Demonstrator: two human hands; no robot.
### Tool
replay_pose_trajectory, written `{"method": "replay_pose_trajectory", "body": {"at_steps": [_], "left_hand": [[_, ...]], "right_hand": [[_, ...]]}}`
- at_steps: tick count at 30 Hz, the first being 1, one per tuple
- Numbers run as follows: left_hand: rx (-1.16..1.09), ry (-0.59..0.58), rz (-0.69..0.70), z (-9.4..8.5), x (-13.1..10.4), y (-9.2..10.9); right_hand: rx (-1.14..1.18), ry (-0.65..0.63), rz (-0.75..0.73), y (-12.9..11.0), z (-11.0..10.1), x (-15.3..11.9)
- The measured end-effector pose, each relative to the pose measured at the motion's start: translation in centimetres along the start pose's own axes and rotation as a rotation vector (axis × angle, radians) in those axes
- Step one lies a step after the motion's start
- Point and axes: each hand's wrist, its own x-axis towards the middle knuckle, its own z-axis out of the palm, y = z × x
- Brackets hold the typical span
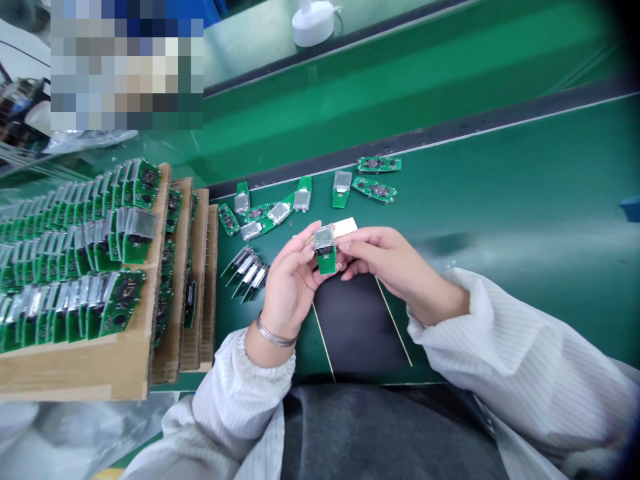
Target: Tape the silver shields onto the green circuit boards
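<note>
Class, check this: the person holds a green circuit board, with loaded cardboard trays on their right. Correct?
The side is wrong: the head view shows the loaded cardboard trays on the left. The green circuit board is indeed held.

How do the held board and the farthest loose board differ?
The held board is up in the left hand; the farthest loose board lies on the table. The held board shows a grey screen; the farthest loose board shows none. Both are green.

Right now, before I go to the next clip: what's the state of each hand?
Left hand: closed on a small green circuit board.
Right hand: fingers curled beside the board; grip cannot be told.
</note>
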Motion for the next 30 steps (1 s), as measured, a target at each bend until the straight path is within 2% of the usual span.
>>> {"method": "replay_pose_trajectory", "body": {"at_steps": [5,9,12,15,17,19,22,26,30], "left_hand": [[0.090,-0.015,0.039,-0.3,-0.7,1.0],[0.300,0.066,0.265,-2.3,-3.1,1.9],[0.629,0.132,0.406,-4.6,-5.6,2.0],[1.166,0.189,0.537,-6.6,-7.3,1.3],[1.563,0.182,0.691,-7.4,-7.8,0.6],[1.782,0.178,0.787,-7.7,-7.8,-0.1],[1.827,0.250,0.818,-7.7,-7.4,-0.5],[1.897,0.376,0.853,-7.3,-6.8,0.4],[1.964,0.375,0.805,-7.2,-6.1,1.7]], "right_hand": [[-0.147,0.134,-0.158,-0.2,-0.6,0.1],[-0.159,0.157,-0.196,-0.4,-0.9,0.2],[-0.179,0.145,-0.182,-0.4,-0.8,0.1],[-0.197,0.124,-0.174,-0.4,-0.7,-0.1],[-0.206,0.118,-0.174,-0.4,-0.6,-0.2],[-0.215,0.120,-0.177,-0.4,-0.7,-0.2],[-0.224,0.122,-0.186,-0.5,-0.7,-0.1],[-0.227,0.122,-0.197,-0.5,-0.7,-0.1],[-0.226,0.121,-0.209,-0.4,-0.8,-0.1]]}}
